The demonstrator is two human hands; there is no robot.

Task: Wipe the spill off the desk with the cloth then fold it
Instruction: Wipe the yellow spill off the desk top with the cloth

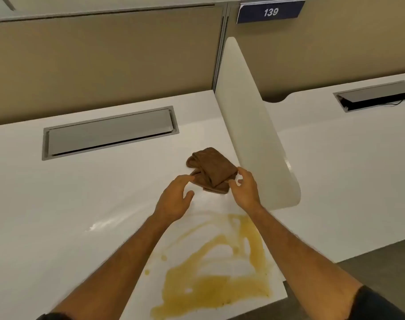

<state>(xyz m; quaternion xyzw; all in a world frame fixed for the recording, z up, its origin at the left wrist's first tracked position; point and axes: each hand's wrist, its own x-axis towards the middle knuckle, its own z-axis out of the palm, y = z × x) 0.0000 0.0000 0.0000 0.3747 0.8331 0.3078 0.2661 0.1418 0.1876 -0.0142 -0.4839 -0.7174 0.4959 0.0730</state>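
A brown cloth [211, 169] lies bunched on the white desk [70, 199], close to the white divider. My left hand [175, 199] reaches its near-left edge, fingertips touching the fabric, fingers apart. My right hand [246, 189] is at the cloth's near-right corner, thumb and fingers curled around the edge without a clear pinch. A yellow-brown spill [210, 278] is smeared over the desk near the front edge, between my forearms.
A white rounded divider panel [250, 125] stands right of the cloth. A grey cable hatch [109, 132] is set in the desk at the back left. Another desk with an open hatch [374, 95] lies to the right. Beige partitions rise behind.
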